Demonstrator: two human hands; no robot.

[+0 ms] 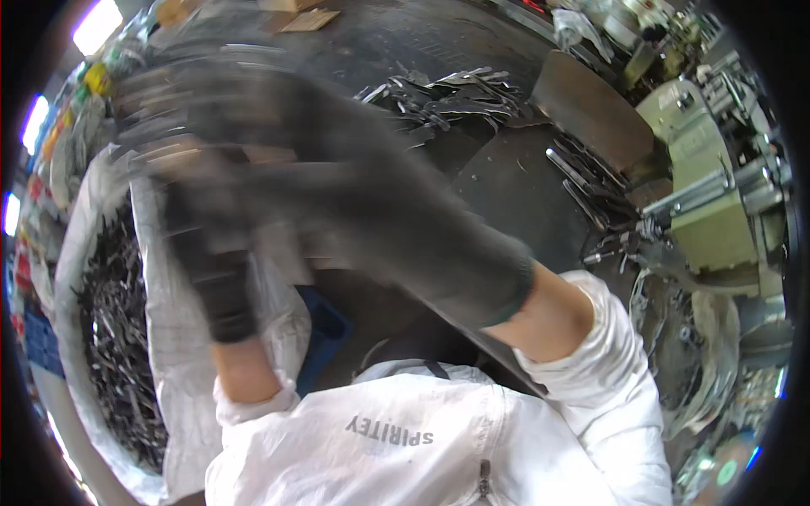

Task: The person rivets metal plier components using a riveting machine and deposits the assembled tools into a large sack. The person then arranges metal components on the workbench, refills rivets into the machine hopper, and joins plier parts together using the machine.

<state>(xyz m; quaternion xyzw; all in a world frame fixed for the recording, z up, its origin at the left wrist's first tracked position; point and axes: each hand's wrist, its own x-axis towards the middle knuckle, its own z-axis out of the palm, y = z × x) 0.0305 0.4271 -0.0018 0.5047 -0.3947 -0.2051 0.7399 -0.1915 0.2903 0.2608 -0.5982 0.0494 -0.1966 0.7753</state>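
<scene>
My left hand (207,207) and my right hand (278,114), both in dark gloves, are close together at the upper left, and motion smears them heavily. Grey and pale streaks (160,135) run along the far side of the fingers; whether these are metal pieces in my grip I cannot make out. Just left of and below my hands, a large white sack (173,337) stands open. Many thin dark metal pieces (118,346) fill it. Farther off on the dark worktable (498,177) lies a pile of flat metal blanks (451,101).
A second stack of metal strips (591,185) lies at the table's right, beside a brown metal plate (591,105) and a pale green machine (709,177). A blue plastic crate (325,333) stands below the table edge. Cardboard (308,19) lies at the far end.
</scene>
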